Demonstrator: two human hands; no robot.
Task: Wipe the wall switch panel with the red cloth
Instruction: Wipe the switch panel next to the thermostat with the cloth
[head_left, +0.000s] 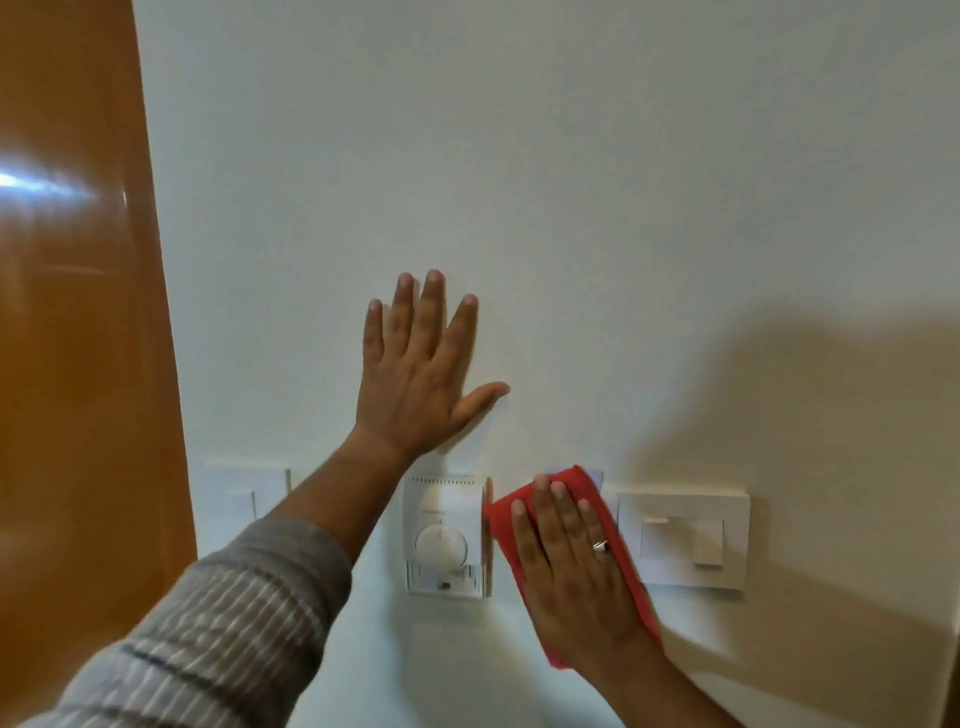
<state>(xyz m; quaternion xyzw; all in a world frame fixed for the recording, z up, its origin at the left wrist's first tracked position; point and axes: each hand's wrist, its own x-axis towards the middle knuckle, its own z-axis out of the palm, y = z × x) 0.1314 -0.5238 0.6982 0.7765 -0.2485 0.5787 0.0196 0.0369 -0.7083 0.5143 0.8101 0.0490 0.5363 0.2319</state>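
My right hand (574, 566) lies flat on the red cloth (506, 525) and presses it against the wall over a switch panel, of which only a pale top corner (595, 475) shows. A ring sits on one finger. My left hand (421, 374) rests flat on the bare wall above, fingers spread, holding nothing. Its sleeve is striped grey.
A white dial controller (447, 535) is mounted just left of the cloth. Another white switch panel (685, 540) sits to the right, and a third (244, 493) to the left, partly behind my left forearm. An orange-brown wooden door (72, 312) fills the left edge.
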